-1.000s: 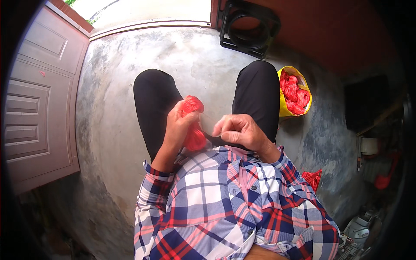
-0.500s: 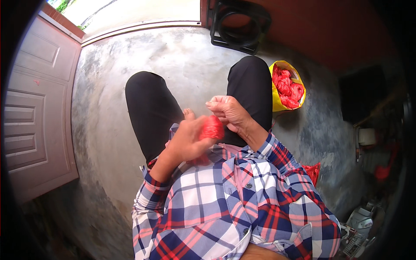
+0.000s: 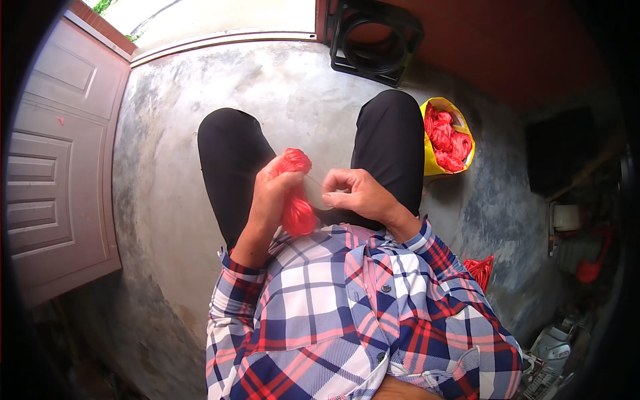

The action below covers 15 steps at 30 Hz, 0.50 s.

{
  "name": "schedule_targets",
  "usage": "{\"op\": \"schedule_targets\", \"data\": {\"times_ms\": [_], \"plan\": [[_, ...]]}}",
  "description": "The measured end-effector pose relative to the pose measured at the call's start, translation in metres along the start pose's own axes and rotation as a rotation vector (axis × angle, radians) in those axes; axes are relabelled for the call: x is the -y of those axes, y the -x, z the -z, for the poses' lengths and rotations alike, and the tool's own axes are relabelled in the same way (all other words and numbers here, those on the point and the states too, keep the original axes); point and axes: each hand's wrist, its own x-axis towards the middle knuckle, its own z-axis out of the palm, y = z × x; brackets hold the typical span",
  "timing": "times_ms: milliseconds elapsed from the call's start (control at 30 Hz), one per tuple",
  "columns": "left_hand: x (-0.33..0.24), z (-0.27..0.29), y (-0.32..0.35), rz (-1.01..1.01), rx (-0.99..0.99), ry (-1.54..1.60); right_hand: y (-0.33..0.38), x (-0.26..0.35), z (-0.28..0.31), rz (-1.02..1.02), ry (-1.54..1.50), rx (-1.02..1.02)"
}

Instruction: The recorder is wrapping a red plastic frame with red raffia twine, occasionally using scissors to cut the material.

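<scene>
Nearby, yellow bag (image 3: pixel 430 160) of red bundles (image 3: pixel 448 140).

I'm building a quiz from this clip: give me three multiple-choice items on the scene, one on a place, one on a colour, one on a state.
1. Where is the yellow bag?
A. on the floor beside the person's right knee
B. on the lap
C. by the door

2. What colour is the bundle?
A. blue
B. red
C. white

3. How does the left hand stand?
A. open and flat
B. closed around the bundle
C. resting on the floor

Answers: 1 A, it sits against the right leg; 2 B, bright red strands; 3 B, fingers wrap it while the right hand pinches near it.
</scene>
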Motion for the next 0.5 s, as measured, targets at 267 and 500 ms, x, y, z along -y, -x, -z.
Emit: {"op": "schedule_targets", "data": {"times_ms": [267,500], "plan": [[0.018,0.020,-0.004,0.097,0.141,0.194,0.002,0.007,-0.016,0.000,-0.167,-0.107],[-0.008,-0.004,0.010,-0.234,0.364,-0.479,-0.011,-0.020,0.015,-0.330,-0.890,-0.100]]}}
